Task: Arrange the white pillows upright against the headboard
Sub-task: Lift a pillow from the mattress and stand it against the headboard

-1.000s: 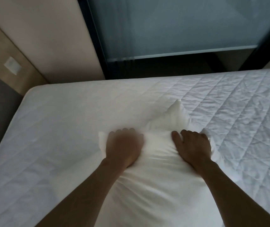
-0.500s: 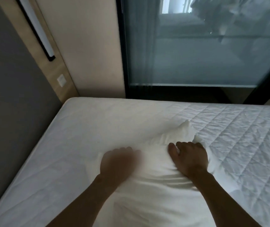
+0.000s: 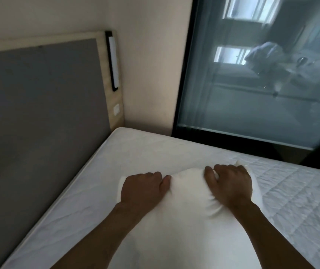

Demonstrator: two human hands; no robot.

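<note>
A white pillow [image 3: 186,216] lies in front of me on the white mattress [image 3: 139,152]. My left hand [image 3: 142,188] grips its far left part, fingers curled into the fabric. My right hand [image 3: 231,184] clutches its far right corner, bunching the cloth between the two hands. The grey padded headboard [image 3: 39,113] with a light wooden frame stands to the left, apart from the pillow. A strip of bare mattress lies between the pillow and the headboard.
A black-framed wall light [image 3: 113,61] and a white switch [image 3: 116,109] sit on the headboard's wooden edge. A large dark-framed window [image 3: 252,84] fills the wall beyond the bed. The quilted mattress cover [image 3: 295,195] spreads to the right.
The view has swung left and up, bringing the headboard into sight. Both hands have closed tighter on the pillow's far edge, bunching it up between them.
</note>
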